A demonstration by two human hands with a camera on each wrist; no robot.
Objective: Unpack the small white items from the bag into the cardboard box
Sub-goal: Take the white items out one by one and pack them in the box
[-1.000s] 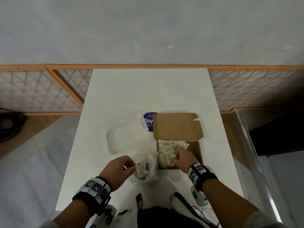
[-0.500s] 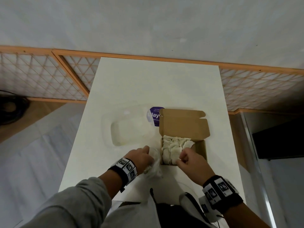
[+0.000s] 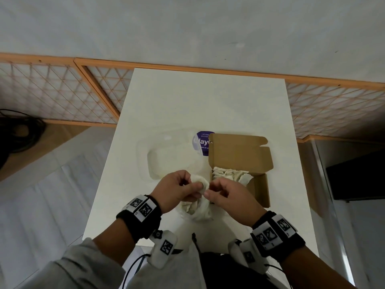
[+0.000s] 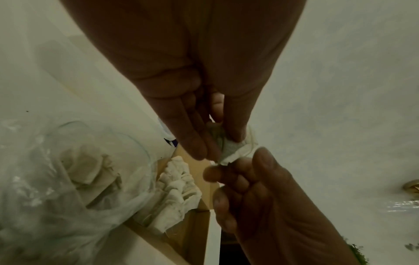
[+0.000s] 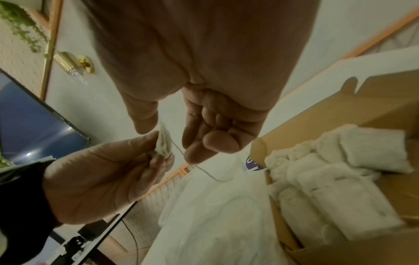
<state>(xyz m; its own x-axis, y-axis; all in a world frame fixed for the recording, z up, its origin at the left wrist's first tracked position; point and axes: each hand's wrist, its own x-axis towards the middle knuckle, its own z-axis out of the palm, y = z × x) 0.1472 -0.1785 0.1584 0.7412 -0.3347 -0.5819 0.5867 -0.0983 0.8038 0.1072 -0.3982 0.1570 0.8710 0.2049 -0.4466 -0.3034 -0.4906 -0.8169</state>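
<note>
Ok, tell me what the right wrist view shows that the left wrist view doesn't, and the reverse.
Only the right wrist view shows a thin thread trailing from the small white item, plus the box's raised lid flap. Only the left wrist view shows the clear plastic bag with white items inside. Both show the left hand and right hand pinching that item, and the cardboard box partly filled.

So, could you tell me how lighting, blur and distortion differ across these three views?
Head view: evenly lit and fairly sharp, though the wide angle bows the table edges. Left wrist view: dim and greenish, the left hand a dark mass, the bag hazy. Right wrist view: brighter, but the cardboard box and its white items are soft.
</note>
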